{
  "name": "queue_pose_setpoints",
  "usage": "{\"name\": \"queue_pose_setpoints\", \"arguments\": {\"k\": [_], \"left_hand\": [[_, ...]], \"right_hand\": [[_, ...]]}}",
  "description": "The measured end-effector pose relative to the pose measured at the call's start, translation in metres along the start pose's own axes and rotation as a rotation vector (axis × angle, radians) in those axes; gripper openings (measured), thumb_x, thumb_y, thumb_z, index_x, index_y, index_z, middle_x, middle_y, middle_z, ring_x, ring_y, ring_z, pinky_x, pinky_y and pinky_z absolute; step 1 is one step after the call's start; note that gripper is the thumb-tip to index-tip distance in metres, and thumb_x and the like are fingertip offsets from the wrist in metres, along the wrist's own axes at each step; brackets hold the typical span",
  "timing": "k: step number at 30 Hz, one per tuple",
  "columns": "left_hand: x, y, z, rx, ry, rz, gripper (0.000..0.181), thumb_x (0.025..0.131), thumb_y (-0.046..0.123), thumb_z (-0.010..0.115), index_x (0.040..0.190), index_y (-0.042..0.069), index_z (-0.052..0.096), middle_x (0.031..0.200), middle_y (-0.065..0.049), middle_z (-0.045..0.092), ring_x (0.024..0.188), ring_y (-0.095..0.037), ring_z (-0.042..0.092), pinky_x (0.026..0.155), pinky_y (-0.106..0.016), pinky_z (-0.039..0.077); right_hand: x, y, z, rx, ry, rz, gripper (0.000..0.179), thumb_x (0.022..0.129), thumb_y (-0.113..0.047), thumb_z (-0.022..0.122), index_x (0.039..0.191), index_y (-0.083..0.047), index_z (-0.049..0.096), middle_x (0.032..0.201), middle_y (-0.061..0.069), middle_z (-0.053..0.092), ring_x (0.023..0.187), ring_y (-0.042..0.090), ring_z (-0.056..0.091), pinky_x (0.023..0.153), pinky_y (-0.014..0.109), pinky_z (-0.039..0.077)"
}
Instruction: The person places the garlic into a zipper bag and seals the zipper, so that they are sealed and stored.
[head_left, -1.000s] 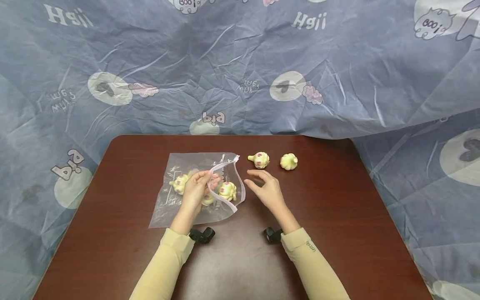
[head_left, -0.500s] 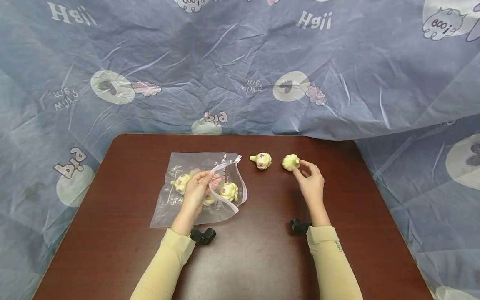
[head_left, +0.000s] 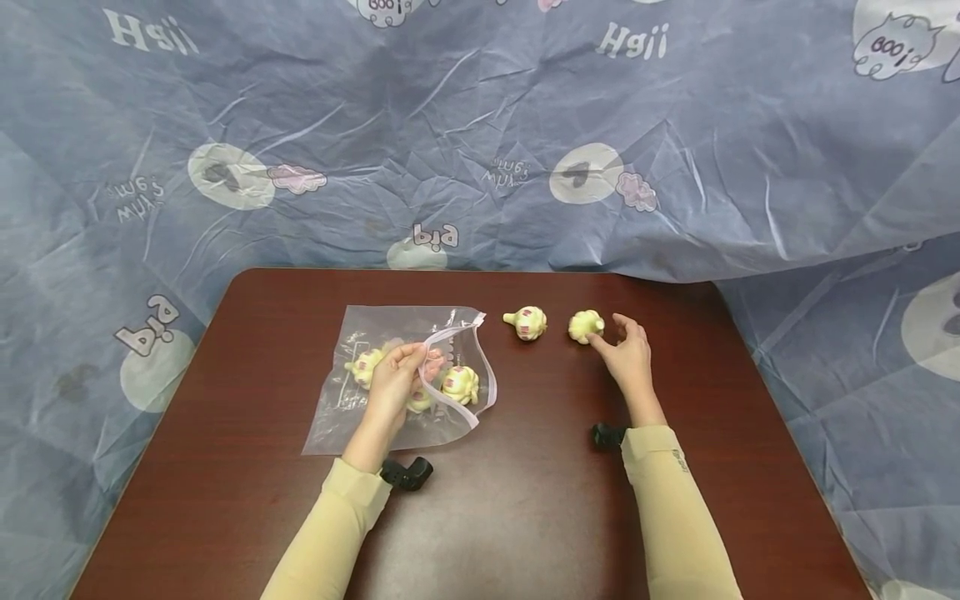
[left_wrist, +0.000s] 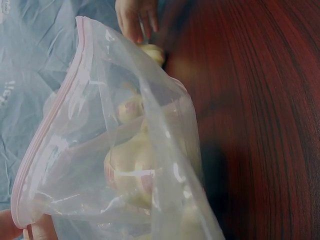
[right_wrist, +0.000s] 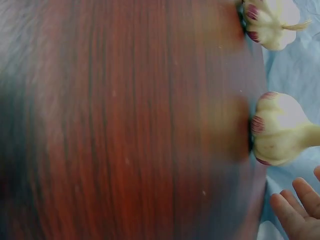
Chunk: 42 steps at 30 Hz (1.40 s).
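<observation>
My left hand (head_left: 393, 379) pinches the open mouth edge of a clear zip bag (head_left: 330, 425) lying on the table. Several garlic bulbs (head_left: 459, 384) show through its plastic; the hand covers part of them. In the left wrist view the pink zip strip of the bag (left_wrist: 55, 107) runs up from my fingertips. My right hand (head_left: 628, 354) is spread beside a garlic bulb (head_left: 585, 327), thumb right at its near side and fingers off to its right. In the right wrist view that bulb (right_wrist: 280, 129) stands on the table with its stem pointing away from it.
Another garlic bulb (head_left: 529, 323) lies between the bag and the right-hand bulb, near the back of the brown table (head_left: 510, 500). A blue printed cloth (head_left: 450, 117) hangs behind the table. Black wrist cameras (head_left: 408, 473) sit beneath both wrists.
My right hand has gone from beside the bag's mouth rightward to the far-right garlic bulb. Over the last half second its fingers have spread away from the bulb. The left hand keeps its hold.
</observation>
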<state>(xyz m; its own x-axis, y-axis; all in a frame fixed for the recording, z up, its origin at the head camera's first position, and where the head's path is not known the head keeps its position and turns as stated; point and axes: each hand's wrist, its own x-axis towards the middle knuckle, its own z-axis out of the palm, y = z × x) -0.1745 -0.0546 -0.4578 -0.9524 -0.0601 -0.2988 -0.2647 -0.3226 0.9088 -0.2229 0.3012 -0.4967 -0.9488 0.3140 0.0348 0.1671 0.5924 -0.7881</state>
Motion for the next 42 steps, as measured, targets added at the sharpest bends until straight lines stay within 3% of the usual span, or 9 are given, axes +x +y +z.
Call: {"name": "queue_pose_setpoints", "arguments": {"k": [6, 13, 18, 30, 42], "left_hand": [[-0.001, 0.0, 0.0, -0.012, -0.007, 0.0, 0.022, 0.101, 0.008, 0.053, 0.116, -0.009, 0.053, 0.1, -0.013, 0.073, 0.075, -0.005, 0.072, 0.075, -0.017, 0.061], [-0.002, 0.001, 0.001, -0.009, -0.01, -0.012, 0.018, 0.101, 0.007, 0.052, 0.115, -0.005, 0.054, 0.087, 0.001, 0.072, 0.075, -0.004, 0.072, 0.075, -0.017, 0.06], [-0.003, 0.001, 0.002, 0.002, -0.011, -0.007, 0.019, 0.101, 0.008, 0.053, 0.115, -0.005, 0.054, 0.085, 0.003, 0.072, 0.074, -0.003, 0.071, 0.073, -0.016, 0.06], [-0.003, 0.003, 0.003, 0.0, -0.01, -0.002, 0.018, 0.101, 0.007, 0.052, 0.114, -0.005, 0.054, 0.084, 0.003, 0.071, 0.074, -0.003, 0.071, 0.076, -0.017, 0.06], [-0.002, 0.0, -0.002, 0.019, -0.002, -0.001, 0.024, 0.101, 0.01, 0.054, 0.119, -0.007, 0.053, 0.097, -0.006, 0.073, 0.077, -0.004, 0.072, 0.078, -0.018, 0.06]], "right_hand": [[0.007, 0.001, 0.007, -0.009, -0.012, 0.009, 0.07, 0.087, -0.026, 0.074, 0.144, 0.0, 0.042, 0.14, 0.026, 0.045, 0.132, 0.039, 0.044, 0.111, 0.051, 0.043], [0.015, -0.002, 0.012, -0.052, -0.071, 0.012, 0.08, 0.087, -0.027, 0.075, 0.15, -0.001, 0.033, 0.148, 0.026, 0.038, 0.138, 0.042, 0.036, 0.116, 0.054, 0.033], [0.019, -0.005, 0.015, -0.073, -0.105, 0.008, 0.08, 0.088, -0.025, 0.073, 0.151, 0.0, 0.03, 0.151, 0.027, 0.035, 0.14, 0.042, 0.034, 0.117, 0.055, 0.032], [0.015, -0.008, 0.018, -0.078, -0.059, 0.01, 0.066, 0.088, -0.024, 0.075, 0.141, 0.001, 0.044, 0.141, 0.026, 0.045, 0.13, 0.042, 0.044, 0.11, 0.054, 0.039], [-0.004, -0.002, 0.022, -0.005, -0.024, -0.01, 0.063, 0.085, -0.022, 0.079, 0.133, 0.003, 0.048, 0.129, 0.025, 0.05, 0.118, 0.038, 0.05, 0.099, 0.05, 0.047]]}}
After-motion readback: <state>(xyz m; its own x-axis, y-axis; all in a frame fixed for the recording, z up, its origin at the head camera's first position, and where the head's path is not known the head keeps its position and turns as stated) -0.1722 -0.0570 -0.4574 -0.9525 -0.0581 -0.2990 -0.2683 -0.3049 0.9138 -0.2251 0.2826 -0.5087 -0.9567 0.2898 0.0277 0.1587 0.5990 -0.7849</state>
